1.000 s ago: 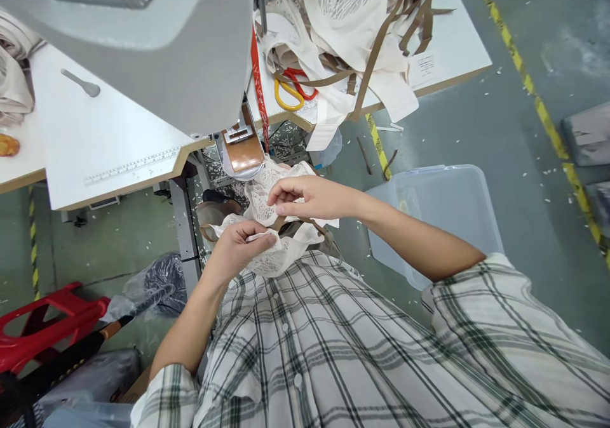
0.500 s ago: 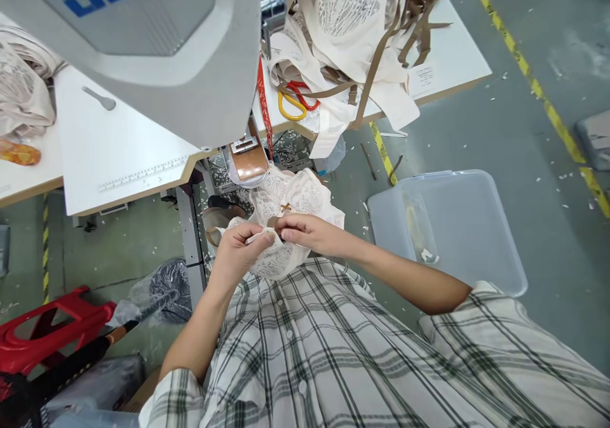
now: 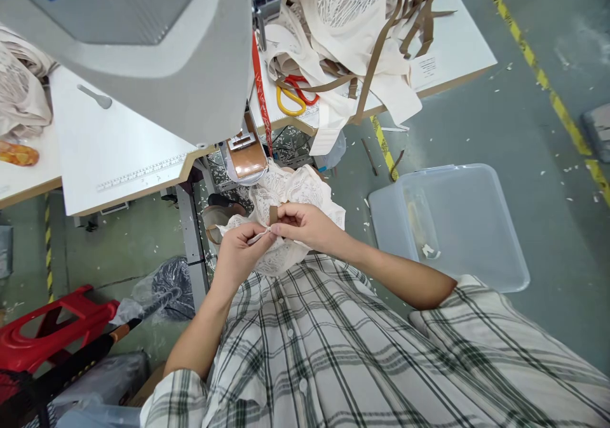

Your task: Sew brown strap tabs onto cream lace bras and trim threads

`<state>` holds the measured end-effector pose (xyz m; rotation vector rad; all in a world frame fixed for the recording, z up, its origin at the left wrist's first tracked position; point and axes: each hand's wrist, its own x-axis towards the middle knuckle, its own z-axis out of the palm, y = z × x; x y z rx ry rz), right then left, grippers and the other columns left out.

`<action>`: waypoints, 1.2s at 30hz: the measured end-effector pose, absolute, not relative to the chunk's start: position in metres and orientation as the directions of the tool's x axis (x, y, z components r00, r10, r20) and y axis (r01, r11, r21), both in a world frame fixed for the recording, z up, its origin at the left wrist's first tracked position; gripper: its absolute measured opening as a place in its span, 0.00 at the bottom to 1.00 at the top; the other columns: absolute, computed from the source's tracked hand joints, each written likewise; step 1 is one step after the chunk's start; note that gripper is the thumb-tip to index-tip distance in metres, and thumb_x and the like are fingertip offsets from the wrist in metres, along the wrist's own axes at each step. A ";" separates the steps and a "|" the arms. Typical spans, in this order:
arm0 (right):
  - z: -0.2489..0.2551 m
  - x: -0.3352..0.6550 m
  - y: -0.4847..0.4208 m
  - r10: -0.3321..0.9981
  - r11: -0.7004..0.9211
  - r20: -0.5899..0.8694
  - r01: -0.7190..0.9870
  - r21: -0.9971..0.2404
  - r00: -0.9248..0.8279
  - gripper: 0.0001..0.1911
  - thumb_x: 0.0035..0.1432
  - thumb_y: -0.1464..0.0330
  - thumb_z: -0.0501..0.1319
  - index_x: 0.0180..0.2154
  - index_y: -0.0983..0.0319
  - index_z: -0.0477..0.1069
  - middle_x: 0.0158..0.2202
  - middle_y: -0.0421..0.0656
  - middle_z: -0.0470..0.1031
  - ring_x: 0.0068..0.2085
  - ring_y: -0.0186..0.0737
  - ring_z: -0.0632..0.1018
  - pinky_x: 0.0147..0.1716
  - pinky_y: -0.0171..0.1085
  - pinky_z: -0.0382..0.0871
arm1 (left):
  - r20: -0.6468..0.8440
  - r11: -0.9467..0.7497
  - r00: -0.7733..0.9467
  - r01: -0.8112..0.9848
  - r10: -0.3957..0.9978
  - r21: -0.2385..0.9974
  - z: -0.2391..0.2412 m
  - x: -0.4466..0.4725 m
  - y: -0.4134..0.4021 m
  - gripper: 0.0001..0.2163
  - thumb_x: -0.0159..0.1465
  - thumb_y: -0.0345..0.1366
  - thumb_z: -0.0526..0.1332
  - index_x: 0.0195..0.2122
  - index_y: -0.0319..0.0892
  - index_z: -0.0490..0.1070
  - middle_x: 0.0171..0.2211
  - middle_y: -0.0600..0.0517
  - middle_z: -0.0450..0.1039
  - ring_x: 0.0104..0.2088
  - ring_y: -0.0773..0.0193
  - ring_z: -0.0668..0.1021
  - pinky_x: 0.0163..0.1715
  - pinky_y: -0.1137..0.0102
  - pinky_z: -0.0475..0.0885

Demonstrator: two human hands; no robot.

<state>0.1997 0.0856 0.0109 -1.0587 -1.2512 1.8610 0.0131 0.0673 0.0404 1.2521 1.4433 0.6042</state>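
A bunched piece of cream lace fabric (image 3: 295,190) lies in my lap, below the sewing machine's copper-coloured arm end (image 3: 245,156). My left hand (image 3: 238,253) is closed, pinching an edge of the lace. My right hand (image 3: 305,225) is closed too, pinching a short brown strap (image 3: 273,214) that stands up against the lace. The two hands touch at the fingertips. The big grey sewing machine head (image 3: 143,47) hangs over the table just beyond my hands.
A white table (image 3: 119,142) carries a pile of cream pieces and brown straps (image 3: 352,28) and scissors with yellow and red handles (image 3: 291,94). A clear plastic bin (image 3: 452,225) stands on the floor at right. A red stool (image 3: 52,333) is at lower left.
My right hand came down from the lace's upper edge to meet the left hand, and the brown strap now stands upright between the fingertips. The left hand has kept its pinch.
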 end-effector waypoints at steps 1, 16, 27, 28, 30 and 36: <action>0.009 0.200 0.086 0.846 -0.335 -0.271 -0.062 -0.940 -0.459 0.12 0.61 0.60 0.65 0.34 0.63 0.72 0.28 0.36 0.66 0.29 0.31 0.64 0.28 0.34 0.56 | -0.385 0.313 0.132 0.377 0.913 0.872 0.041 0.014 0.068 0.14 0.60 0.45 0.68 0.25 0.39 0.75 0.21 0.56 0.65 0.24 0.71 0.62 0.24 0.73 0.55; 0.000 0.200 0.093 0.810 -0.438 -0.302 -0.175 -0.882 -0.502 0.19 0.62 0.53 0.63 0.30 0.63 0.72 0.24 0.36 0.66 0.27 0.30 0.66 0.27 0.33 0.59 | -0.436 0.407 0.110 0.218 0.893 0.887 0.029 0.009 0.067 0.13 0.61 0.47 0.69 0.29 0.41 0.78 0.22 0.55 0.68 0.23 0.70 0.64 0.24 0.72 0.59; -0.002 0.200 0.093 0.809 -0.477 -0.304 -0.261 -0.839 -0.503 0.20 0.61 0.53 0.62 0.29 0.63 0.74 0.27 0.38 0.69 0.28 0.30 0.67 0.29 0.32 0.61 | -0.425 0.407 0.104 0.160 0.899 0.899 0.026 0.010 0.069 0.13 0.60 0.47 0.69 0.28 0.41 0.77 0.23 0.56 0.67 0.24 0.70 0.64 0.25 0.73 0.58; -0.002 0.200 0.093 0.812 -0.467 -0.300 -0.250 -0.848 -0.501 0.20 0.61 0.52 0.63 0.29 0.63 0.73 0.27 0.38 0.69 0.28 0.30 0.67 0.29 0.32 0.61 | -0.423 0.403 0.103 0.172 0.900 0.899 0.027 0.010 0.069 0.14 0.60 0.47 0.70 0.28 0.41 0.78 0.23 0.56 0.67 0.24 0.70 0.64 0.25 0.73 0.58; -0.003 0.200 0.093 0.816 -0.451 -0.292 -0.235 -0.861 -0.499 0.20 0.61 0.52 0.62 0.30 0.63 0.73 0.27 0.38 0.69 0.28 0.30 0.67 0.29 0.33 0.61 | -0.421 0.398 0.102 0.194 0.901 0.897 0.028 0.010 0.069 0.14 0.60 0.47 0.70 0.28 0.41 0.78 0.23 0.55 0.68 0.24 0.70 0.64 0.25 0.73 0.58; 0.002 0.202 0.092 0.825 -0.390 -0.259 -0.175 -0.904 -0.502 0.17 0.60 0.55 0.65 0.31 0.63 0.72 0.26 0.36 0.64 0.28 0.30 0.64 0.28 0.33 0.56 | -0.406 0.373 0.096 0.252 0.909 0.893 0.034 0.012 0.069 0.13 0.60 0.47 0.69 0.29 0.41 0.79 0.24 0.54 0.71 0.24 0.70 0.66 0.25 0.73 0.60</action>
